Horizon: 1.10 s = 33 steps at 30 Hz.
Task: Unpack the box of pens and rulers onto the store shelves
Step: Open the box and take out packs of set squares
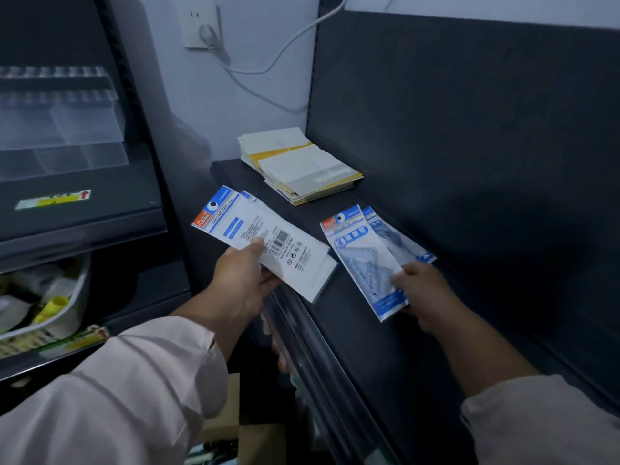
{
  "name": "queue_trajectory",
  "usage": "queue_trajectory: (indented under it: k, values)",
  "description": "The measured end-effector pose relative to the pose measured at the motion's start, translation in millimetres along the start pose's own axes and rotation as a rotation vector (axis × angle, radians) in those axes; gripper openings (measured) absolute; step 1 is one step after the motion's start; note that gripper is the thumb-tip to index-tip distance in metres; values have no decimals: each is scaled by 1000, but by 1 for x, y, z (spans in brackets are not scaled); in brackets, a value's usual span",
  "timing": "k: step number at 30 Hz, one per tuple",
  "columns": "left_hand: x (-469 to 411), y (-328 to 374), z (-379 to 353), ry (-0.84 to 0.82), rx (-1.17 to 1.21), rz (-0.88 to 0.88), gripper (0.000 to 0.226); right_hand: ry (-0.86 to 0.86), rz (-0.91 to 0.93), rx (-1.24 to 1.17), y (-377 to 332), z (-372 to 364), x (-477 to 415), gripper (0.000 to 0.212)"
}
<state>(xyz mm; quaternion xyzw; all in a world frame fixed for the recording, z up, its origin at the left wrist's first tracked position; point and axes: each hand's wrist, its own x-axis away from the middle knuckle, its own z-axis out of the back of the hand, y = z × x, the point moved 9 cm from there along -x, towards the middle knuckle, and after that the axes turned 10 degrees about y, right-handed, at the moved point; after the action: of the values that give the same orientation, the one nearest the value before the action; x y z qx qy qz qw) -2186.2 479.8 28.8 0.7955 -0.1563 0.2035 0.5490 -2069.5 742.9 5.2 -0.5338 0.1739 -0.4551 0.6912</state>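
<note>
Ruler pks (288, 253) over shelf (385, 357) front edge

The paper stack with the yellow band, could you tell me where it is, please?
In the head view, the paper stack lies at the dark shelf's back left corner, below the wall socket.

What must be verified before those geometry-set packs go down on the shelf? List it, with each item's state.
1. Grip of the left hand on the left packs: ok, the thumb pinches them from above.
2. Grip of the right hand on the right packs: ok, the fingers curl round their lower end.
3. Both batches facing the same way: not ok. The left packs show barcode backs, the right packs show printed fronts.
4. Bare shelf in front of the paper stack: ok.
5. Right packs resting on the shelf or held above it: cannot tell.
</note>
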Motion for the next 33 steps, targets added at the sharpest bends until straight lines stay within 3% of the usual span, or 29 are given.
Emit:
queue_trajectory:
  k: [3,6,9,10,13,15,18,21,26,28,30,32,33]
  values:
    - [-9,-7,2,3,-28,12,12,69,111,164,-8,0,-12,5]
    - [-11,-7,-2,-45,-87,-4,13,166,362,609,-36,0,-4,30]
    - [-10,1,-8,-72,-138,-107,14,180,556,554,-72,-11,22,27]
    - [-8,7,-11,-79,-166,-184,15,90,493,403,-75,-19,26,20]
    - [3,33,-25,-176,-276,-521,22,-339,-20,-119,-62,-62,44,23]
    - [15,44,-36,-296,-416,-744,25,-515,-227,-236,-56,-81,56,35]
    - [21,47,-40,-313,-794,-1094,22,-608,-309,-313,-55,-93,60,39]
    - [27,45,-34,-289,-874,-1219,31,-608,-253,-246,-52,-98,59,21]
    - [21,45,-22,-208,-979,-1167,41,-578,-169,-182,-45,-102,58,23]
    - [15,49,-14,-147,-932,-1029,50,-552,-153,-189,-43,-99,55,16]
    - [3,43,-2,-103,-726,-644,40,-520,-133,-198,-41,-97,52,16]
    - [-1,15,2,-164,-505,-192,20,-508,-117,-193,-40,-95,51,17]
    - [3,2,-2,-218,-476,-46,17,-511,-113,-190,-40,-95,51,18]
